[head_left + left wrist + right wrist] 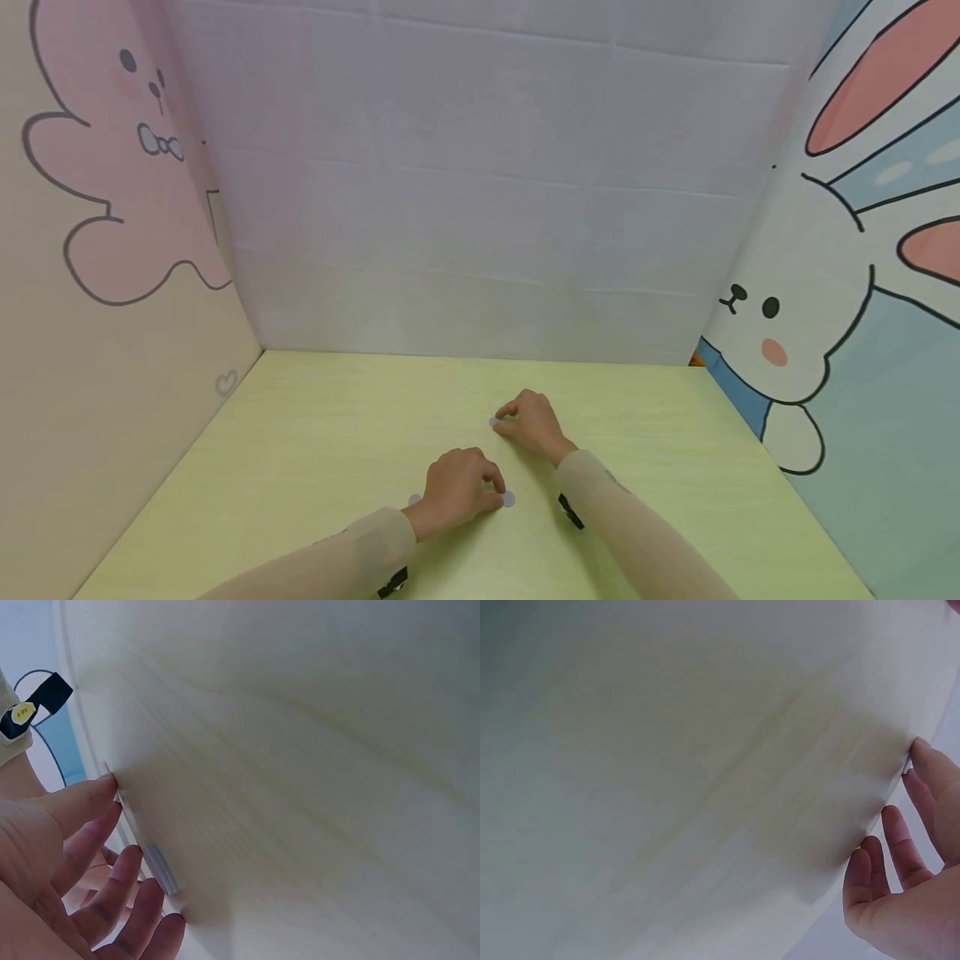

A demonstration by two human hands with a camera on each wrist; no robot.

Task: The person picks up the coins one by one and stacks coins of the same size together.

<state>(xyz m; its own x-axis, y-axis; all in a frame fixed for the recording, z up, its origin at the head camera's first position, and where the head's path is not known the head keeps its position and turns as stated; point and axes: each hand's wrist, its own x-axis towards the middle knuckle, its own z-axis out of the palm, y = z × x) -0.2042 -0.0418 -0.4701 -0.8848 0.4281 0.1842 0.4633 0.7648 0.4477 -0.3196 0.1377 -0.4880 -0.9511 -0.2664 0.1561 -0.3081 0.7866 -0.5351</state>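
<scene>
Pale discs lie under both hands' curled fingers: left hand (456,487) and right hand (534,423) each pinch one.

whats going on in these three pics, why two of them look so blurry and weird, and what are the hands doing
No machine here: a person works with two bare hands. The big picture comes from a camera on their head, looking down at a pale yellow-green table inside cartoon rabbit walls. The other two come from cameras strapped to each wrist, so close that the table fills them. Small pale discs lie on the table. The left hand has its fingertips at one disc; another peeks out beside it. The right hand touches a third. Whether either grip truly pinches is unclear.
</scene>
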